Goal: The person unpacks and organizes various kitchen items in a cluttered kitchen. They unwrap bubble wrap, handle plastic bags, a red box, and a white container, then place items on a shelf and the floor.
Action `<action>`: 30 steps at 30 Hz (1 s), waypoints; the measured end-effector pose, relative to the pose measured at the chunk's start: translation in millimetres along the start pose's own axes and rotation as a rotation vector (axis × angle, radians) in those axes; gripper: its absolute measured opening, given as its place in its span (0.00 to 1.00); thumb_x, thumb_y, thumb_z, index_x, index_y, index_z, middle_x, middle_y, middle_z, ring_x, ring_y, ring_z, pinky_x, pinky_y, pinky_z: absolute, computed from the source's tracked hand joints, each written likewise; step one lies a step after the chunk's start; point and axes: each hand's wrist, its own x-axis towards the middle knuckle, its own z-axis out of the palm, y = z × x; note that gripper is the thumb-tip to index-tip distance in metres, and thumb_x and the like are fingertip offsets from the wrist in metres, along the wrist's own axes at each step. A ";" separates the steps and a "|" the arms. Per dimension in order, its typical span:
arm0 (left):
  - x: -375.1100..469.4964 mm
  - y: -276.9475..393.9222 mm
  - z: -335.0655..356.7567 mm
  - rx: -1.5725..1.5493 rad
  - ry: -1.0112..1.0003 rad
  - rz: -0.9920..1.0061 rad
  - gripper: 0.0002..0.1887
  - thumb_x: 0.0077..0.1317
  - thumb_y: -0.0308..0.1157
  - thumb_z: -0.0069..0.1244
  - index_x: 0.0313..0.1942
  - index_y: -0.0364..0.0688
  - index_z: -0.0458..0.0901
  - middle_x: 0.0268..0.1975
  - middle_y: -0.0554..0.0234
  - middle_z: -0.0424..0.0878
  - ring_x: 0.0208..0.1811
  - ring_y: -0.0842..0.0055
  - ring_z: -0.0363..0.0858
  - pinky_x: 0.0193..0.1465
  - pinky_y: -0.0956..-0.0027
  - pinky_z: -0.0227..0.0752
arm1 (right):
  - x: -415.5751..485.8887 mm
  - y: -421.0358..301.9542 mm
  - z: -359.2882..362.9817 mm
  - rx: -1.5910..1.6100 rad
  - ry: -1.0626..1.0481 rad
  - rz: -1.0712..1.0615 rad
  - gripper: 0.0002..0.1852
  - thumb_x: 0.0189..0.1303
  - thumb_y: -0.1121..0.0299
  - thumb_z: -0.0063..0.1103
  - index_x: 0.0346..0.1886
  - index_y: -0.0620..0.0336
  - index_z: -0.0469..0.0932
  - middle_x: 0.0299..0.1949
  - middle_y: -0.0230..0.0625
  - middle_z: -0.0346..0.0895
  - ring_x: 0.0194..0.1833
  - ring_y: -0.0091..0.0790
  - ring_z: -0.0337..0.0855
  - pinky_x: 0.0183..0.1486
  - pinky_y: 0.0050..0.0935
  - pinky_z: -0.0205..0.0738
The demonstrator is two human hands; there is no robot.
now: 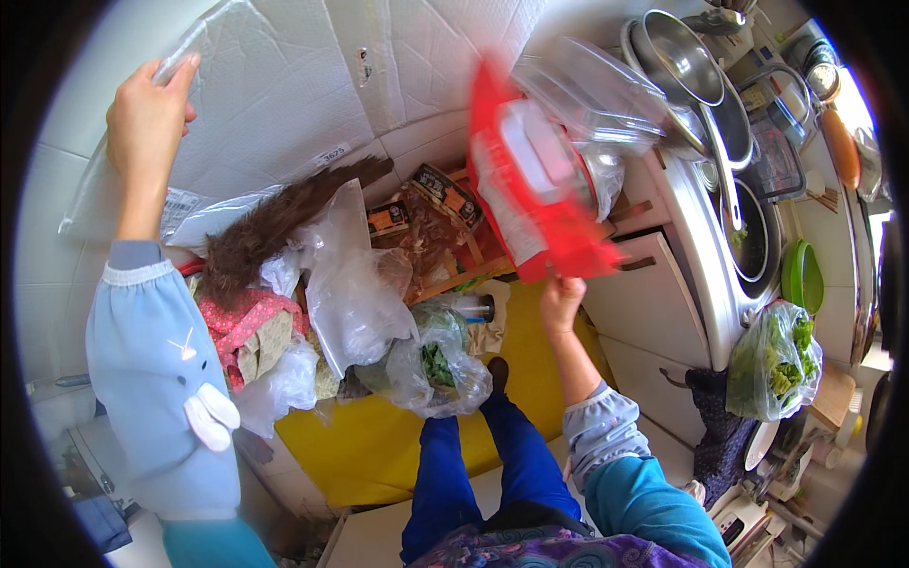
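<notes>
At the upper left my left hand [153, 117] grips the edge of a large flat sheet [277, 78] wrapped in clear plastic, which leans against the tiled wall. My right hand [563, 298] pinches the lower edge of a red plastic bag [536, 192] with white parts, blurred by motion. Beyond the red bag lie clear plastic containers [589, 92]. Between my hands are a brown furry strip [284, 220], an empty-looking clear plastic bag [355, 284] and a wooden crate [465, 277] holding dark printed packs [446, 195]. A clear bag of leafy greens [440, 369] sits before my legs.
A yellow mat [355, 454] covers the floor around my feet. To the right run white cabinets [639, 291] and a stove with pans [753, 227]. A bag of lettuce [777, 362] rests at the counter edge. Pink dotted cloth [248, 323] and a white bag [284, 380] lie at the left.
</notes>
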 end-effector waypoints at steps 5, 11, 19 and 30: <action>6.0 -6.4 6.2 -0.026 -0.021 -0.013 0.21 0.56 0.51 0.49 0.40 0.44 0.80 0.17 0.68 0.78 0.17 0.81 0.75 0.26 0.73 0.70 | 12.5 35.5 2.6 0.395 0.189 0.313 0.04 0.61 0.76 0.52 0.35 0.66 0.76 0.26 0.21 0.69 0.27 0.14 0.61 0.29 0.16 0.59; 4.4 -12.0 15.6 -0.045 -0.045 -0.023 0.22 0.56 0.53 0.48 0.40 0.45 0.81 0.17 0.69 0.78 0.16 0.82 0.74 0.26 0.74 0.69 | 22.3 56.2 15.0 -0.229 0.129 0.531 0.13 0.58 0.66 0.58 0.37 0.69 0.76 0.27 0.36 0.78 0.27 0.27 0.71 0.34 0.25 0.66; 12.3 -10.9 16.4 -0.007 -0.103 0.068 0.25 0.56 0.56 0.47 0.42 0.44 0.80 0.16 0.69 0.75 0.14 0.81 0.72 0.24 0.75 0.68 | 2.9 49.7 15.6 -0.461 0.113 0.288 0.25 0.48 0.56 0.66 0.39 0.68 0.71 0.30 0.42 0.74 0.30 0.36 0.73 0.37 0.32 0.68; 36.2 -30.6 13.8 -0.173 -0.237 0.224 0.34 0.54 0.56 0.51 0.48 0.33 0.74 0.12 0.70 0.67 0.10 0.86 0.64 0.15 0.82 0.57 | -70.4 93.2 158.7 -0.386 -0.445 0.555 0.22 0.49 0.54 0.60 0.45 0.54 0.75 0.37 0.44 0.78 0.42 0.45 0.78 0.44 0.38 0.71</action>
